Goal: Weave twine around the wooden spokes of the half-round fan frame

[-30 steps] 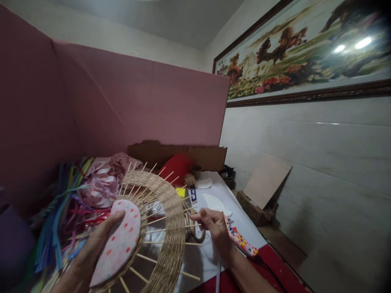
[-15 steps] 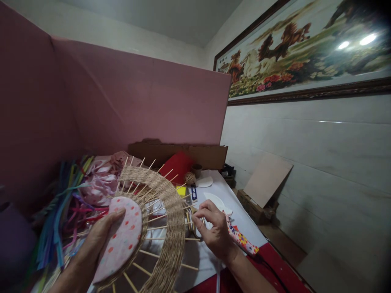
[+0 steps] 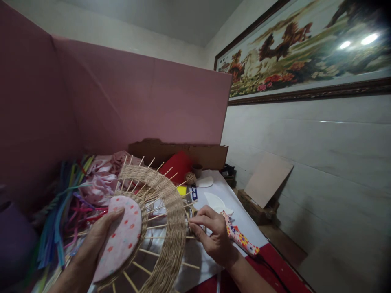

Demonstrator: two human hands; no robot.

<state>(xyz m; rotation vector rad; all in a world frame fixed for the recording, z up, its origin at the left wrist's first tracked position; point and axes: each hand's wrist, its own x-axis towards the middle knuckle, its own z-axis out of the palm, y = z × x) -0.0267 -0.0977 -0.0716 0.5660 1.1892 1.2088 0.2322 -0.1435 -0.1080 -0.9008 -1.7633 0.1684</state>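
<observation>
My left hand (image 3: 99,234) grips a half-round woven fan (image 3: 176,215) by its pink, red-dotted fabric centre (image 3: 126,234), thumb on top and fingers hidden underneath. Thin wooden sticks (image 3: 156,226) fan out from the centre through a wide band of twisted tan cord, their tips jutting past the outer edge. At the band's right edge, my right hand (image 3: 214,234) is closed, thumb and forefinger pinched at the end of one stick. The fingers cover that tip.
Coloured strips (image 3: 56,219) and crumpled pink cloth (image 3: 100,175) lie at left. Beyond the fan are a red piece (image 3: 175,167), a ball of cord (image 3: 190,178) and white cut pieces (image 3: 215,201). A flower-patterned object with a black cable (image 3: 240,238) lies right of my right hand.
My right hand has moved slightly left and down, its fingertips closer to the band's edge and to a stick's end. My left hand and the fan have barely moved.
</observation>
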